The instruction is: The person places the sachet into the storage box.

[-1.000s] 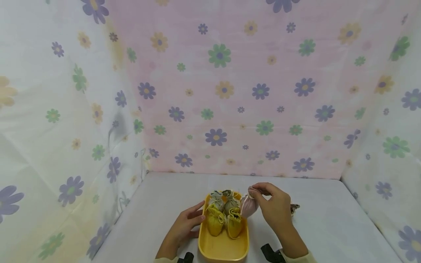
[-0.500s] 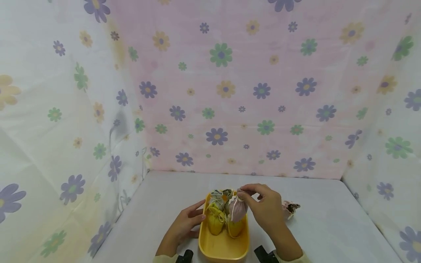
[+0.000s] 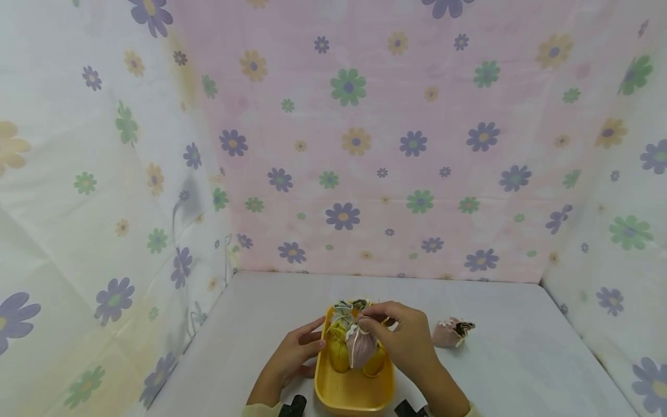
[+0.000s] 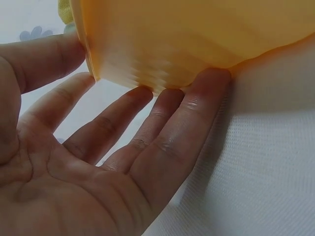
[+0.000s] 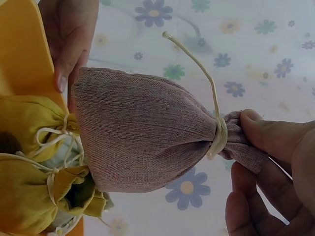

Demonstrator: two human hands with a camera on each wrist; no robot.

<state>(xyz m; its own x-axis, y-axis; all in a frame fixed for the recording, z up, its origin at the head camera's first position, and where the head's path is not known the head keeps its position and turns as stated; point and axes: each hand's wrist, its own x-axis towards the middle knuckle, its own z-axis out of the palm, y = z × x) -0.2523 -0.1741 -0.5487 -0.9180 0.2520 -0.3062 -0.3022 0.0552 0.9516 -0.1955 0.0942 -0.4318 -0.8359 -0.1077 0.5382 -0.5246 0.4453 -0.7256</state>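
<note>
My right hand (image 3: 409, 341) pinches the gathered neck of a dusty-pink drawstring pouch (image 3: 361, 352), which hangs over the yellow tray (image 3: 354, 398). In the right wrist view a cream cord is tied round the neck of this pouch (image 5: 142, 132), and its body looks full. Two yellow pouches (image 3: 339, 354) stand in the tray, one partly covered by the pink pouch. Behind them sit grey-green pouches (image 3: 342, 313), mostly hidden. My left hand (image 3: 293, 354) rests its fairly straight fingers (image 4: 172, 142) against the tray's left wall.
A second pink pouch (image 3: 446, 334) lies on its side on the white tabletop (image 3: 500, 347), right of the tray, its frilled mouth facing right. Flower-printed cloth (image 3: 354, 174) hangs behind the table and along both sides.
My right hand has carried the pink pouch leftward, from beside the tray's right edge to over its middle. The pink pouch on the table has come into fuller view. The left hand stays put.
</note>
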